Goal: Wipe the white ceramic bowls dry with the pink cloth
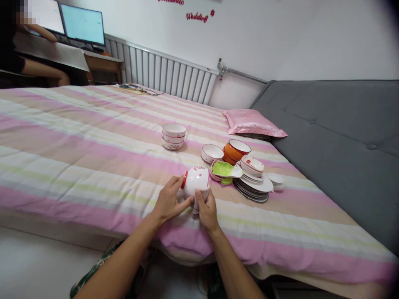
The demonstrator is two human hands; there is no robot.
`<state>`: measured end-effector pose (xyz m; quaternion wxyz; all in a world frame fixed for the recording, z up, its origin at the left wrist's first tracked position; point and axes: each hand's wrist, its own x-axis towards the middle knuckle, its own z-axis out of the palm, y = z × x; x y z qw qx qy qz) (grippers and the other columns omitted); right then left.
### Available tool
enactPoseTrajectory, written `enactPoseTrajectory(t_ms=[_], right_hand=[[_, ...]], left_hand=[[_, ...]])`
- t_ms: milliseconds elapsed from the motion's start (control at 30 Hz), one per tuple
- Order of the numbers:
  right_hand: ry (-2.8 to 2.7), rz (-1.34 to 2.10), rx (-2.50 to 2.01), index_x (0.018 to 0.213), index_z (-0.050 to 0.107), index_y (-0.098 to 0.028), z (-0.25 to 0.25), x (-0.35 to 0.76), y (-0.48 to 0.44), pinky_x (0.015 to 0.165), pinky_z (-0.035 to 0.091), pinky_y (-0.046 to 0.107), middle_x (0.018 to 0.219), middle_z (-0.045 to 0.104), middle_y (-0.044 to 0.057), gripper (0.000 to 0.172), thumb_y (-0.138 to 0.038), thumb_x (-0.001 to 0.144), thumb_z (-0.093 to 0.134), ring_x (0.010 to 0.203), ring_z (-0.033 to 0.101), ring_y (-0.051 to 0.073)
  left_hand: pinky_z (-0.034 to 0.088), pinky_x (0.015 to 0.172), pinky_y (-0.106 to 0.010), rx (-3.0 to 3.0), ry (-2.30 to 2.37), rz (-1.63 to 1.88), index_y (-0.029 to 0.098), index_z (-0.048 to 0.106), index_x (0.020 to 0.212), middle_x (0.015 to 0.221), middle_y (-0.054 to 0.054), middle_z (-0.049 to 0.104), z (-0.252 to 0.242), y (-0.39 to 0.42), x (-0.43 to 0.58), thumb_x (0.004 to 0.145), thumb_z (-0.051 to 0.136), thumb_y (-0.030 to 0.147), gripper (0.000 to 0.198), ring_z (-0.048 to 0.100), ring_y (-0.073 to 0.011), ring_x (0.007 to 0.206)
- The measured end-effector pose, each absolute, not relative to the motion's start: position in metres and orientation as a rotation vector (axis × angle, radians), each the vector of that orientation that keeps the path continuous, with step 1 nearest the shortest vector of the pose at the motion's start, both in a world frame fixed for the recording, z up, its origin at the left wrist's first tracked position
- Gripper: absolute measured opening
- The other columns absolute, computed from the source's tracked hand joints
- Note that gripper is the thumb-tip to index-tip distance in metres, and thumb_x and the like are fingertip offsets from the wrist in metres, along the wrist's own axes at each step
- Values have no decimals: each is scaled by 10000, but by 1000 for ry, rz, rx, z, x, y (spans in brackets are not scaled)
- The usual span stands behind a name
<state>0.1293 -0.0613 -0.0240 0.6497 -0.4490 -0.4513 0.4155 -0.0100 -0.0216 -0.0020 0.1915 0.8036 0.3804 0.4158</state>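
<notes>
My left hand [170, 200] grips a white bowl [195, 179] with a red foot and small red patterns. The bowl is tipped on its side above the near edge of the bed, foot to the left. At its rim, my right hand [207, 211] is closed on a pale cloth [196, 206] that presses against the bowl; part of the cloth is hidden by the fingers. Just right of the hands sit a green leaf-shaped dish [222, 169] and a single white bowl [212, 153]. Farther back stands a stack of white bowls [173, 137].
Orange bowls [230, 157], a pile of plates [254, 193] with a small rectangular dish [252, 162] on top, and white dishes [276, 180] stand to the right. A pink pillow [254, 122] lies near the grey headboard [336, 120]. A person [37, 68] sits by monitors, far left.
</notes>
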Motion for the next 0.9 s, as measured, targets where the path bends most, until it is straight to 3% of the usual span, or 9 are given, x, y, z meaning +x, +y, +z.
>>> enactPoseTrajectory(t_ms=[167, 233, 333, 433, 600, 900], right_hand=[[-908, 1070, -970, 1070, 534, -225, -20, 133, -59, 538, 538, 210, 983, 671, 26, 377, -494, 814, 599, 678, 630, 108], [-852, 1091, -930, 1039, 537, -217, -16, 136, -59, 464, 498, 168, 844, 670, -5, 374, -496, 803, 618, 586, 603, 83], [-751, 1114, -940, 920, 528, -202, -7, 143, -61, 281, 332, 127, 486, 506, -102, 393, -553, 773, 628, 315, 400, 41], [-671, 1168, -996, 823, 491, -209, 1, 152, -63, 199, 246, 151, 342, 356, -146, 457, -636, 729, 623, 207, 252, 48], [-657, 1253, -1046, 801, 505, -197, 7, 160, -63, 181, 275, 182, 313, 366, -129, 519, -705, 719, 577, 185, 293, 77], [-782, 1094, -1016, 825, 472, -211, -13, 147, -56, 261, 333, 147, 392, 400, -136, 409, -611, 804, 553, 246, 325, 46]], left_hand=[[480, 822, -331, 2291, 1047, 1193, 186, 525, 1208, 1028, -90, 564, -1, -23, -9, 756, 624, 365, 497, 563, -221, 945], [481, 830, -332, 2310, 1018, 1214, 182, 522, 1220, 1039, -95, 565, -2, -24, -9, 764, 618, 368, 501, 565, -223, 957], [481, 860, -342, 2349, 950, 1243, 166, 482, 1285, 1081, -114, 561, -4, -26, -7, 764, 618, 350, 569, 561, -230, 992], [479, 886, -355, 2377, 913, 1244, 180, 448, 1332, 1111, -118, 560, -6, -28, -4, 757, 624, 346, 624, 554, -234, 1024], [478, 909, -372, 2388, 957, 1225, 212, 440, 1346, 1147, -115, 557, -12, -26, 1, 747, 645, 395, 660, 545, -246, 1067], [499, 828, -350, 2320, 1053, 1270, 182, 490, 1282, 1054, -111, 566, -12, -24, 4, 776, 632, 425, 579, 564, -224, 966]])
